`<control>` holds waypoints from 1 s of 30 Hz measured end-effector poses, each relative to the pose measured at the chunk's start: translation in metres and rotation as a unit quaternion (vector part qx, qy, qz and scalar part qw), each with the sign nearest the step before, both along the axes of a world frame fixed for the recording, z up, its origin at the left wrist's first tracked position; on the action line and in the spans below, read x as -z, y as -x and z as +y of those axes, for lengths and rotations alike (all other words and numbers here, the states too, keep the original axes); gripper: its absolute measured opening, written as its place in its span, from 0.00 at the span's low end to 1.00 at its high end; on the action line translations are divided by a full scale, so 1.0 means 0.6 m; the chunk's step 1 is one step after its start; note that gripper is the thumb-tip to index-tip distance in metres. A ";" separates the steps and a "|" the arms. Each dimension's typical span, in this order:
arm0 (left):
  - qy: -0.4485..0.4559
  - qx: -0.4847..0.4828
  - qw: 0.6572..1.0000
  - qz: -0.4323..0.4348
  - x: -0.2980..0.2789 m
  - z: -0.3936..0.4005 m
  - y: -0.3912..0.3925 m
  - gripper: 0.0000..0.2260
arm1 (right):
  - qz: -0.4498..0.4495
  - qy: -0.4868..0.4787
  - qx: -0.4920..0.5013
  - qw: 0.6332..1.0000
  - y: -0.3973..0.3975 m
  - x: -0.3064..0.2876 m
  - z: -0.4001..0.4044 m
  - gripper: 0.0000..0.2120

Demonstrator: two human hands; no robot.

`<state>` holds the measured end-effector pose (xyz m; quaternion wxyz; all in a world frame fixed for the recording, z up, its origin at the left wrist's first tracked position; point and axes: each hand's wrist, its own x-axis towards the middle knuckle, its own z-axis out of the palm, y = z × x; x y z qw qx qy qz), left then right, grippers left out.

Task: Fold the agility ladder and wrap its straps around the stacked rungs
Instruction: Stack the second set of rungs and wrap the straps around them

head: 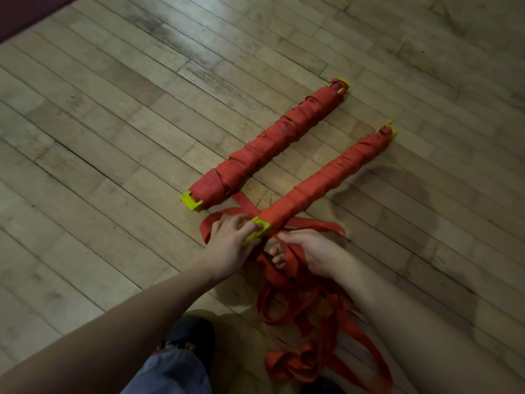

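Loose red webbing straps (306, 317) pile on the plank floor (113, 137). The right hand (312, 251) curls around several; the left hand (230, 245) lays straight fingers on the near wrapped bundle's (326, 177) yellow plastic end, axis running far-right. A second bundle (267, 143) lies parallel beyond.

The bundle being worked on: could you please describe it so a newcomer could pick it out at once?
On the wooden floor lie two long red-wrapped bundles side by side, each with yellow ends. The one meant is the nearer bundle, on the right, its near yellow end under the left hand. Unlike the far bundle, it is thinner, and loose straps trail from it through the right hand.
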<state>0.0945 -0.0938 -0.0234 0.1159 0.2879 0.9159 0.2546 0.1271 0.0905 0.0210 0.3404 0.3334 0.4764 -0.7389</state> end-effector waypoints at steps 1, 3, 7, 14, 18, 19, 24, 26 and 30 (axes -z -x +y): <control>-0.004 0.014 1.000 -0.003 -0.002 0.000 -0.005 0.12 | -0.008 0.002 -0.011 1.000 -0.003 0.000 0.002 0.10; -0.001 0.025 1.000 -0.002 0.000 0.003 -0.009 0.15 | -0.025 0.026 -0.030 0.999 -0.009 -0.003 0.005 0.12; 0.043 -0.044 0.995 -0.073 0.006 0.007 -0.006 0.22 | -0.030 0.074 -0.051 0.996 -0.010 -0.018 0.013 0.18; 0.053 -0.027 0.995 -0.084 0.008 0.011 -0.005 0.19 | -0.006 0.030 -0.090 0.995 -0.006 -0.006 0.017 0.17; -0.005 -0.047 0.992 -0.115 -0.001 0.017 -0.001 0.19 | -0.003 0.030 -0.087 0.996 -0.009 -0.001 0.024 0.17; -0.019 -0.061 0.991 -0.115 -0.005 0.019 0.000 0.19 | 0.002 0.029 -0.084 0.996 -0.008 -0.002 0.024 0.17; -0.106 -0.127 0.985 -0.057 -0.024 0.018 0.033 0.17 | 0.054 0.032 -0.046 0.997 0.020 -0.019 0.016 0.15; -0.099 -0.127 0.987 -0.029 -0.029 0.020 0.053 0.17 | 0.068 0.038 -0.018 0.997 0.035 -0.027 0.008 0.14; -0.064 -0.133 0.989 0.011 -0.033 0.024 0.080 0.19 | 0.093 0.040 0.007 0.995 0.053 -0.029 0.006 0.12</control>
